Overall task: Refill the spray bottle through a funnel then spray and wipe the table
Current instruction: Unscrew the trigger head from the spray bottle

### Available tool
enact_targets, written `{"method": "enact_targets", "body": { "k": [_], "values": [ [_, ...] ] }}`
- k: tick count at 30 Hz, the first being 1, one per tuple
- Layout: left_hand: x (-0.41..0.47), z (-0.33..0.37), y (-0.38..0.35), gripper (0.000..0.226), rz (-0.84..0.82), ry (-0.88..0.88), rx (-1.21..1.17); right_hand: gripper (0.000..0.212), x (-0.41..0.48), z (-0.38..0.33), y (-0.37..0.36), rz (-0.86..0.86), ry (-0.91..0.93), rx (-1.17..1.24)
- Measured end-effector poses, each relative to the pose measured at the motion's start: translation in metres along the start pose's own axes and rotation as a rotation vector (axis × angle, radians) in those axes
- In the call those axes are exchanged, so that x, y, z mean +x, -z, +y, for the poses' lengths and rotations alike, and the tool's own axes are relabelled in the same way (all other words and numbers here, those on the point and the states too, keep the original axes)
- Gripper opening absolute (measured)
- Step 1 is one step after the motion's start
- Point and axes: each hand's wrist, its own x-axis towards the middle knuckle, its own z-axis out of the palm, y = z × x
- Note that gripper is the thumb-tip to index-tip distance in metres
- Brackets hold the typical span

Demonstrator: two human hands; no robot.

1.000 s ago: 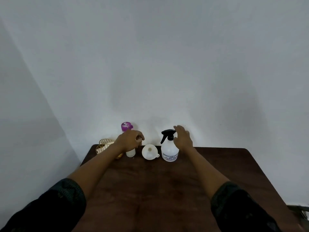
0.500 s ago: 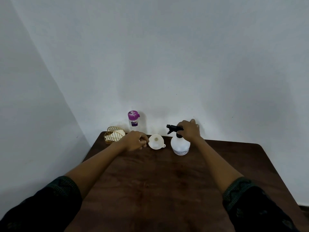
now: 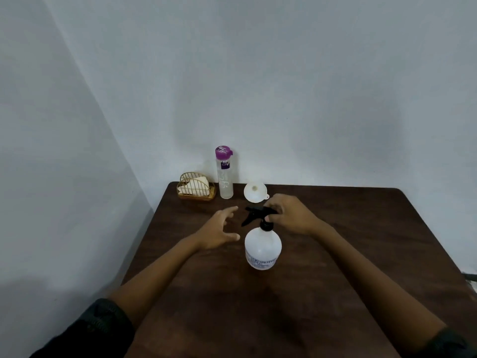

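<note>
A white spray bottle (image 3: 262, 248) with a black trigger head stands near the middle of the dark wooden table (image 3: 335, 254). My right hand (image 3: 291, 215) grips the black head from the right. Just left of the bottle my left hand (image 3: 219, 228) hovers with fingers spread, holding nothing. A white funnel (image 3: 254, 192) lies behind the bottle near the table's far edge. Left of the funnel stands a tall clear water bottle (image 3: 224, 174) with a purple cap.
A gold wire holder (image 3: 196, 188) with pale folded cloths sits at the table's far left corner. White walls close in behind and to the left. A dark object pokes in at the right edge past the table.
My right hand has drawn the spray bottle from beside the funnel toward me. My left hand has left the funnel and opened beside the bottle. The view has tilted down.
</note>
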Motion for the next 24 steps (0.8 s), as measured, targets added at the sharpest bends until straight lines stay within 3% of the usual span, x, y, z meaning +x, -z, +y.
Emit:
{"method": "enact_targets", "body": {
  "k": [6,14,19,24],
  "values": [
    [-0.02,-0.025,-0.046,0.071,-0.075,0.003,-0.097,0.012,-0.03,-0.013,-0.038,-0.012,-0.008,-0.018],
    [-0.018,-0.039,-0.071,0.055,-0.036,-0.006,-0.27,0.008,-0.044,-0.02,-0.061,-0.019,-0.064,0.028],
    [-0.017,-0.045,-0.082,0.071,0.007,0.042,-0.334,0.015,-0.052,-0.012,-0.073,0.007,-0.094,0.117],
    [-0.018,-0.049,-0.094,0.055,0.081,0.064,-0.36,0.028,-0.062,0.001,-0.091,0.086,-0.215,0.335]
  ]
}}
